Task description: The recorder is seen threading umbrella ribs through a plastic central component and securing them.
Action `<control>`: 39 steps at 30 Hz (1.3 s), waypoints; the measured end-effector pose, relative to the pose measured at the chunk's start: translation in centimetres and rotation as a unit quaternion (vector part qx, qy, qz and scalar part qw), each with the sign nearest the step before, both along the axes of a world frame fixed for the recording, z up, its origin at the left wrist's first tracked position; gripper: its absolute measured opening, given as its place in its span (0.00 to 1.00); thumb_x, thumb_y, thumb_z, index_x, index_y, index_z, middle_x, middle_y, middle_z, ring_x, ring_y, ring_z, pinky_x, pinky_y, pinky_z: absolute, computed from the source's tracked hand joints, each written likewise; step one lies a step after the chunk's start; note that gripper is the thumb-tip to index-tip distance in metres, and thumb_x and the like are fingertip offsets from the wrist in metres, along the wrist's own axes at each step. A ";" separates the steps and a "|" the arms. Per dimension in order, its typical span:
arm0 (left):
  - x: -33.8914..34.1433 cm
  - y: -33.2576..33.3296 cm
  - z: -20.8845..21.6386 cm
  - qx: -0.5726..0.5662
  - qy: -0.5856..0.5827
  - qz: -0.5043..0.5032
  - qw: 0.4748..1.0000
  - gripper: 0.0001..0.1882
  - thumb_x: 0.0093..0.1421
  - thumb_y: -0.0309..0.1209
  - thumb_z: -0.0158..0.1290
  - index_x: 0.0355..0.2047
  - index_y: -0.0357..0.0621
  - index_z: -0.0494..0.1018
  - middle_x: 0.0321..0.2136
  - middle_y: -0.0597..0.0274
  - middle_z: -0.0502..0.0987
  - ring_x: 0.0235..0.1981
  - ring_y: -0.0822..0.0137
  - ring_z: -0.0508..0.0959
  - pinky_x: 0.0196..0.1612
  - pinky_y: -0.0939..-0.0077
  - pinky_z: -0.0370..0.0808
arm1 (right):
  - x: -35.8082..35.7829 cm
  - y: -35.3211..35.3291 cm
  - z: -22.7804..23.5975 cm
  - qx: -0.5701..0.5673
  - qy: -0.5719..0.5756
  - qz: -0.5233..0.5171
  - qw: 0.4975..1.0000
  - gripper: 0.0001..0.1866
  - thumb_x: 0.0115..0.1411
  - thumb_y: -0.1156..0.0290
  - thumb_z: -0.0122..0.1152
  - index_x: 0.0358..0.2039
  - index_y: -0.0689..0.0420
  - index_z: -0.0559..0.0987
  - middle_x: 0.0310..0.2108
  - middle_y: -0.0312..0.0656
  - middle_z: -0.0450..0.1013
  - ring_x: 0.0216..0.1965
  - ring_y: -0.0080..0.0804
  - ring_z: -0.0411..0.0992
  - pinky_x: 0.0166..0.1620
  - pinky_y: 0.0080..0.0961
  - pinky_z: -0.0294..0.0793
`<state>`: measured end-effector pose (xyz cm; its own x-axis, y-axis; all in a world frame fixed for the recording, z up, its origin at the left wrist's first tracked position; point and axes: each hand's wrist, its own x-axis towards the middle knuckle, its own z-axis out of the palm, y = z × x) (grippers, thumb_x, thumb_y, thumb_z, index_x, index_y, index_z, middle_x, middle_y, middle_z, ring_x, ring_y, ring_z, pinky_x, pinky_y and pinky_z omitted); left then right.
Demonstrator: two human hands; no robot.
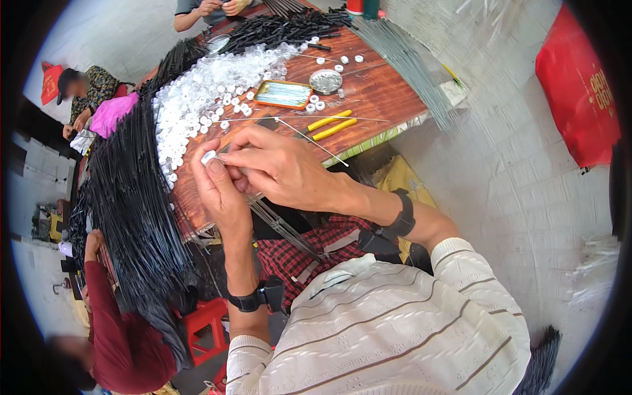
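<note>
Over the table's near edge, my left hand pinches a small white plastic ring between thumb and fingers. Beside it, my right hand is closed, its fingertips meeting at the ring; what they hold is too small to make out. Thin metal rods stretch below my hands toward my lap. Just past my right hand lies a pair of pliers with yellow handles, close to a thin rod with white ends. A heap of loose white rings spreads beyond my left hand.
An orange-rimmed tray of thin pins and a round metal dish stand on the wooden table. Black rods hang over the left side; grey rods lie right. Other people sit around, one in a maroon sleeve.
</note>
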<state>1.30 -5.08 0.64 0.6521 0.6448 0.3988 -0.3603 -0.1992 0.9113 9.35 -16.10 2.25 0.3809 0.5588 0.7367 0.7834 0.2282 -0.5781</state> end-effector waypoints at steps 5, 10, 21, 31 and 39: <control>-0.7 0.7 -0.2 -0.061 -0.024 -0.068 0.996 0.15 0.72 0.40 0.41 0.50 0.42 0.65 0.20 0.74 0.58 0.17 0.83 0.54 0.19 0.88 0.52 | 2.1 -0.5 -1.0 -0.033 0.054 0.116 0.991 0.14 0.55 0.75 0.60 0.44 0.60 0.78 0.39 0.44 0.72 0.40 0.42 0.73 0.41 0.32 0.75; -0.8 1.5 -0.6 -0.076 -0.059 -0.078 0.992 0.19 0.71 0.42 0.42 0.52 0.41 0.63 0.20 0.70 0.56 0.16 0.81 0.54 0.18 0.86 0.52 | 6.0 -5.7 -6.8 -0.224 -0.137 -0.281 0.923 0.16 0.55 0.69 0.62 0.45 0.56 0.76 0.39 0.44 0.72 0.43 0.46 0.71 0.44 0.40 0.72; -0.8 0.8 -0.5 -0.078 -0.057 -0.089 0.991 0.19 0.71 0.41 0.43 0.52 0.39 0.63 0.19 0.71 0.56 0.16 0.82 0.55 0.17 0.86 0.52 | 14.3 -6.3 -12.2 -0.184 -0.215 -0.311 0.907 0.05 0.56 0.68 0.56 0.26 0.53 0.76 0.28 0.36 0.70 0.33 0.37 0.67 0.37 0.33 0.68; -0.4 0.2 0.4 -0.125 -0.059 -0.111 0.984 0.29 0.70 0.40 0.45 0.66 0.38 0.55 0.20 0.73 0.55 0.16 0.83 0.54 0.17 0.87 0.52 | 18.2 -13.7 -10.2 -0.103 -0.044 -0.385 0.916 0.07 0.58 0.68 0.57 0.34 0.55 0.78 0.33 0.42 0.74 0.38 0.44 0.73 0.40 0.38 0.72; -0.6 0.6 0.4 -0.126 -0.036 -0.132 0.983 0.28 0.69 0.41 0.46 0.63 0.37 0.58 0.20 0.74 0.57 0.17 0.83 0.55 0.18 0.88 0.53 | 25.0 -19.4 -11.3 -0.128 -0.102 -0.591 0.790 0.08 0.58 0.67 0.57 0.35 0.55 0.79 0.33 0.46 0.75 0.38 0.49 0.74 0.40 0.43 0.73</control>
<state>0.74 -4.51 1.01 0.7861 0.5410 0.2989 -0.4340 0.1388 0.8902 34.36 -35.53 -9.07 0.6358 0.0416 0.7707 0.4446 -0.8359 -0.3218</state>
